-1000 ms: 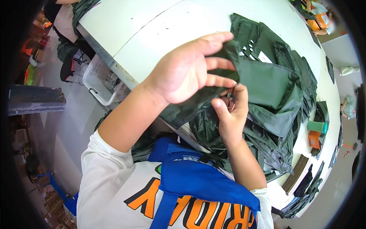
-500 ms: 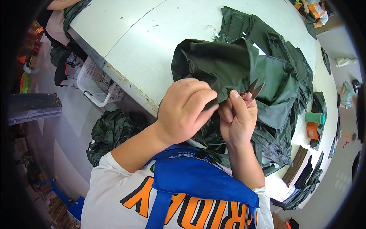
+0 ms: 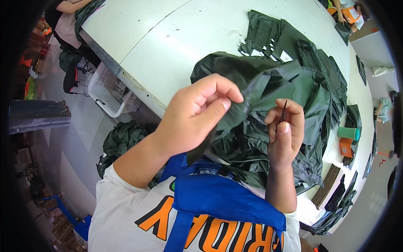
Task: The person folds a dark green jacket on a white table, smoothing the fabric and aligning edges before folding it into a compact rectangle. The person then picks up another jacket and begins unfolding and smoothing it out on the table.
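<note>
My left hand [image 3: 195,113] is closed, thumb and forefinger gripping the edge of a dark green, shiny cloth piece [image 3: 256,84]. The cloth stands up in folds beyond my fingers, and a corner hangs below the hand. To its right, my right hand [image 3: 285,130] holds small thread snips [image 3: 283,112] between thumb and fingers, their dark blades pointing up and away. The snips are apart from the cloth in my left hand. Beneath both hands lies a heap of the same dark green cloth [image 3: 310,105].
Flat dark green pieces with white tags [image 3: 268,38] lie farther back on the white table [image 3: 155,50]. At right are a green cylinder [image 3: 348,133] and an orange box [image 3: 346,148]. A white basket [image 3: 111,90] and bundled cloth [image 3: 126,140] sit left, below the table edge. Other people work at the far corners.
My hands have moved apart, the right one shifting right with the snips. The blades, spread and beside the cloth before, now show edge-on. The held cloth has been turned and lifted.
</note>
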Available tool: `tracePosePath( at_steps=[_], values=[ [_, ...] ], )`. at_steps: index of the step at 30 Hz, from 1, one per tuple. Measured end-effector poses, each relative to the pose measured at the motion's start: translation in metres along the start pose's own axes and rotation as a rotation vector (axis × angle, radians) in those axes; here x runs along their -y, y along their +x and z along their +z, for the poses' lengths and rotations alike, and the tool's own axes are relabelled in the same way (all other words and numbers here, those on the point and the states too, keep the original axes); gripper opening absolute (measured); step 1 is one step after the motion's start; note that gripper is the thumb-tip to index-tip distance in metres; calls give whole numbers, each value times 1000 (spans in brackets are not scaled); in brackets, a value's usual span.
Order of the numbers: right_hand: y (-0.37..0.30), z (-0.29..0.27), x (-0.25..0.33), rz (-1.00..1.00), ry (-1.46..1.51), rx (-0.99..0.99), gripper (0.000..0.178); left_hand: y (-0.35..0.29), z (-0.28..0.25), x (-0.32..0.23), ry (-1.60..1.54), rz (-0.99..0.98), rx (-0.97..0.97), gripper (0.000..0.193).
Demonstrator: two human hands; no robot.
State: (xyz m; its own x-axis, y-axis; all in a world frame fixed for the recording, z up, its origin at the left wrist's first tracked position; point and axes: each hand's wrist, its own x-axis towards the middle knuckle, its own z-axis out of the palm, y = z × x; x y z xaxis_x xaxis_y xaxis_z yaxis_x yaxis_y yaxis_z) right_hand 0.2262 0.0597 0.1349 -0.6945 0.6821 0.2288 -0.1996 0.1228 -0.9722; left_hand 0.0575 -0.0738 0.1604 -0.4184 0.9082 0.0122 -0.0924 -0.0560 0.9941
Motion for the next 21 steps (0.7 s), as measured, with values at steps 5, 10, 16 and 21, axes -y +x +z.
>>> tracePosePath(
  at_steps=[5, 10, 16, 21],
  values=[
    [-18, -46, -27, 235, -411, -144, 13, 55, -96, -19, 302, 236, -397, 22],
    [-54, -103, -57, 171, -373, -512, 21, 69, -215, 17, 1343, 285, -658, 53],
    [-86, -142, -70, 520, 123, -960, 30, 5, -55, 110, 1085, 346, -136, 50],
    [-78, -148, -83, 693, 743, -824, 38, 10, -5, 204, -386, -769, -228, 60]
  ],
)
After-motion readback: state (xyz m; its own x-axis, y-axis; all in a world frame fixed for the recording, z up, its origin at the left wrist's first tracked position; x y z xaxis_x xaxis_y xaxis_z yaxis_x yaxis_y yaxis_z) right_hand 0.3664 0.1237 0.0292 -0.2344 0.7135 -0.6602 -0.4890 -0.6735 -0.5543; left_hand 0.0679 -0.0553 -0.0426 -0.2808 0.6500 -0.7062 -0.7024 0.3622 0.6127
